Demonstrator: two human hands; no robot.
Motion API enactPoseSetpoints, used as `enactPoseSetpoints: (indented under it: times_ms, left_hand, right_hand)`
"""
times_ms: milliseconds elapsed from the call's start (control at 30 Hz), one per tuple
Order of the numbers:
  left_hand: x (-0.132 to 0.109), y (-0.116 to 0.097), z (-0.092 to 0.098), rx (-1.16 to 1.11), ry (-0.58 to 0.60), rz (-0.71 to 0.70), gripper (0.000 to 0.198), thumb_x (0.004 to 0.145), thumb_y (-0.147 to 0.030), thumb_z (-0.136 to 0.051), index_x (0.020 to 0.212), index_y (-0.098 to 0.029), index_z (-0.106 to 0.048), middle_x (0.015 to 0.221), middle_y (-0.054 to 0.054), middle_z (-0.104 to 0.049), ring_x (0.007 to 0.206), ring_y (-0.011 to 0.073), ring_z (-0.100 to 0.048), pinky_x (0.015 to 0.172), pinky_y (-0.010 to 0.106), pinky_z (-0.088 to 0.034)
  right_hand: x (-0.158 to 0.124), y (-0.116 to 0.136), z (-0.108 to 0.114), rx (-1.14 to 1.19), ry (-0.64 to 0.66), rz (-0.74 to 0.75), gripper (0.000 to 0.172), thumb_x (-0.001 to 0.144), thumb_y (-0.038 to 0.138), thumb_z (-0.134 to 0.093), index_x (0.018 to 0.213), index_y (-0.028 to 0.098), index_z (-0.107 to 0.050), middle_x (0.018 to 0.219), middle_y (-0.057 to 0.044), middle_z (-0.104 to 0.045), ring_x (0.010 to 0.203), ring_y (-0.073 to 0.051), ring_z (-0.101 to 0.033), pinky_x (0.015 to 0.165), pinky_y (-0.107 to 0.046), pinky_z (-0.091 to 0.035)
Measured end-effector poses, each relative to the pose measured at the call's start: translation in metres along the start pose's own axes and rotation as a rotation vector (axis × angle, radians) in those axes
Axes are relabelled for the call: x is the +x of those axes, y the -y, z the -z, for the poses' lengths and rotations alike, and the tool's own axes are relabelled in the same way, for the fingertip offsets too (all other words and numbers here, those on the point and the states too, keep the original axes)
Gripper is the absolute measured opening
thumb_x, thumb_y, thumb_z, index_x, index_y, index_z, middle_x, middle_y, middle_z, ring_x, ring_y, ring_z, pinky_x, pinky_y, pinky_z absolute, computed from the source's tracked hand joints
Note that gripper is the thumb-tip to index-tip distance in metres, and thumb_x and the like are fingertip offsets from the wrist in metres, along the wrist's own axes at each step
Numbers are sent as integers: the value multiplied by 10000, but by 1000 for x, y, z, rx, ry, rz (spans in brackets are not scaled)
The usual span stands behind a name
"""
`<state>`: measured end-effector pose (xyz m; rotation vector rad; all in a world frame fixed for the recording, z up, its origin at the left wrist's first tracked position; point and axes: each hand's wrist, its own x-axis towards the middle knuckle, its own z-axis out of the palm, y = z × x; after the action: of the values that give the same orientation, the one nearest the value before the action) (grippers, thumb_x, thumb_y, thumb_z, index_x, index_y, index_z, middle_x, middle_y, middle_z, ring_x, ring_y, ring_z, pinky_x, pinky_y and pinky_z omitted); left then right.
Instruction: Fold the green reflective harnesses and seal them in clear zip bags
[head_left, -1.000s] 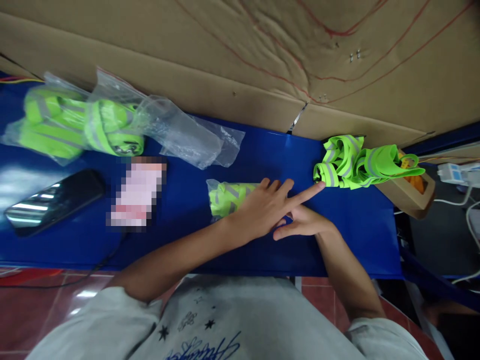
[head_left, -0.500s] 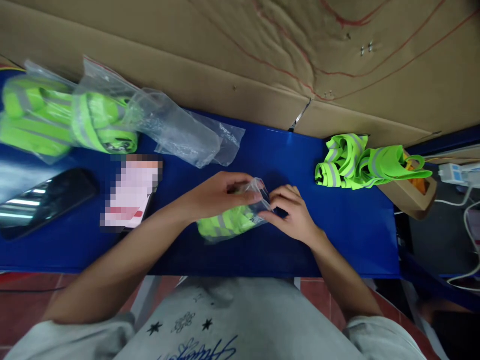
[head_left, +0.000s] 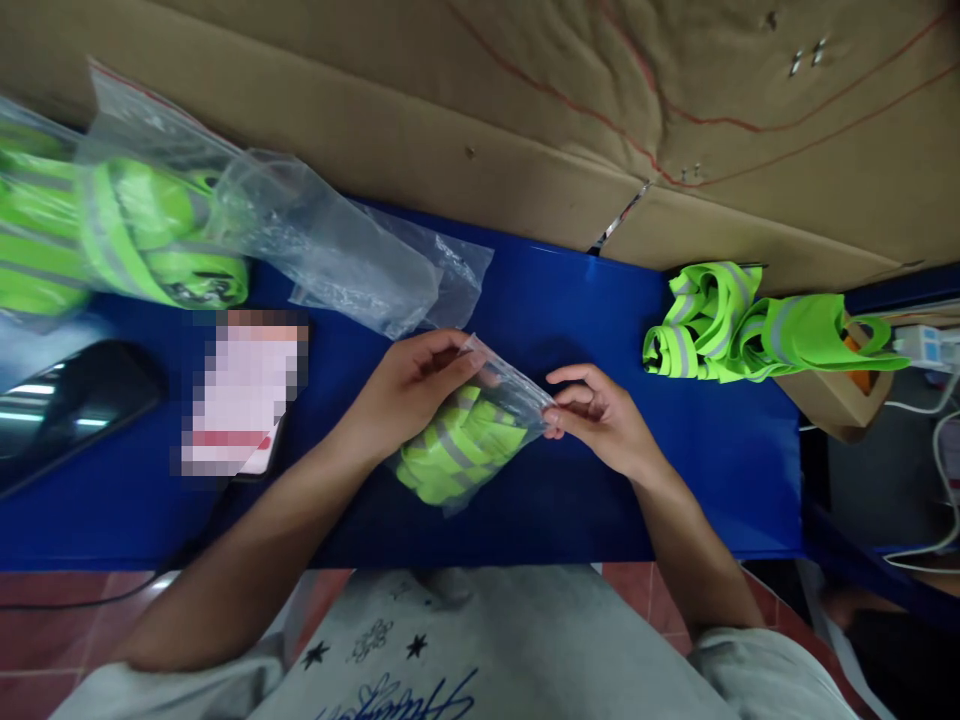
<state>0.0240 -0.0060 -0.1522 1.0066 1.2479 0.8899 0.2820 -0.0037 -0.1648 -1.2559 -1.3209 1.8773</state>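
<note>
Fingers of the left hand are curled closed on the upper edge of a small clear plastic bag. The thumb and forefinger of the right hand are pinched narrowly on the bag's right corner, with the other fingers loosely spread. Inside the bag sits a folded fluorescent green reflective vest with grey stripes. The bag is held just above the middle of the blue table, tilted down toward the person.

Little writing can be read. A blue script print on the grey shirt is cut off by the bottom edge, and a card left of the hands is pixelated. A dark phone shows only glare on its screen.

At the far left, more bagged vests run out of the picture, with empty clear bags beside them. To the right, loose vests drape over a cardboard box and hide most of what it holds. Corrugated cardboard marked with red lines covers the back.
</note>
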Motion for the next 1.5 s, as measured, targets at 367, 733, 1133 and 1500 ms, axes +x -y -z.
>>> enactPoseSetpoints:
  times_ms: [367,733,1133,1500]
  left_hand:
    - [-1,4,-10,-16,-103,-33,253,1024,-442,-595,1038,-229,-733,823,21,-752,734,175,-727,794,333,-619]
    - [-5,2,-14,62,-172,-102,254,1037,-415,-554,999,-231,-725,872,11,-757,802,162,-703,786,289,-577]
    - [-3,9,-15,4,-169,-63,311,1028,-474,-573,1048,-209,-734,865,20,-775,817,170,-723,812,287,-581]
    - [0,14,-18,-186,-134,-78,267,1023,-439,-607,1041,-202,-730,785,3,-766,710,148,-723,802,265,-588]
  right_hand:
    - [-10,10,15,-408,39,108,317,1030,463,-614,855,199,-633,748,-7,-697,654,-109,-638,608,-236,-492]
    - [-7,13,16,-422,22,138,220,1006,408,-658,923,206,-679,806,-2,-705,722,-112,-637,663,-242,-480]
    - [-4,3,10,-282,-108,136,290,926,404,-758,766,190,-644,687,13,-665,616,-97,-581,587,-234,-420]
    - [-3,4,17,-314,-79,163,142,945,298,-708,862,198,-653,744,33,-619,647,-74,-541,594,-208,-396]
